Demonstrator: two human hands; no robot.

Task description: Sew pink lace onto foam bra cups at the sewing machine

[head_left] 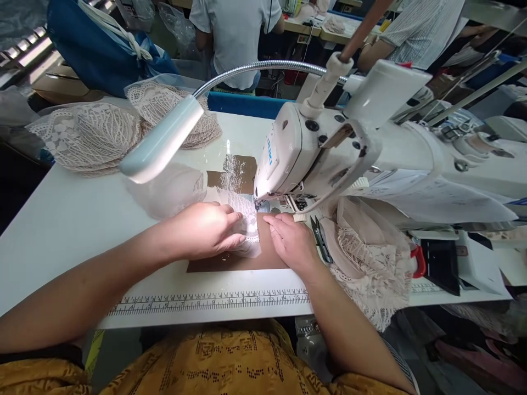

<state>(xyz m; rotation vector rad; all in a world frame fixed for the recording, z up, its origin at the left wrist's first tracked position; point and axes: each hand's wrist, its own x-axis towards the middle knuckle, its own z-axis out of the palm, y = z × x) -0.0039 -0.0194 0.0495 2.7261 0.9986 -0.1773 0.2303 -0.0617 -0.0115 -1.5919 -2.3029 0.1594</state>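
Observation:
My left hand [212, 230] lies on a pale lace piece [248, 219], thumb and forefinger apart and pressing it down. The lace reaches up to the needle area of the white sewing machine [284, 148]. Sheer fabric [164, 189] bulges out to the left of this hand. Flat on the brown sheet [230, 264] rests my right hand [294, 241], its fingers stretched toward the lace's right edge just below the presser foot. I see nothing held in it. Black thread snips [321, 240] lie just right of that hand.
Stacked lace cups [90, 134] sit at the back left under a lamp [162, 140] on a bendy neck. More beige lace [366, 258] is heaped at right, overhanging the front edge. A ruler strip [214, 300] runs along that edge. Other people sit beyond the table.

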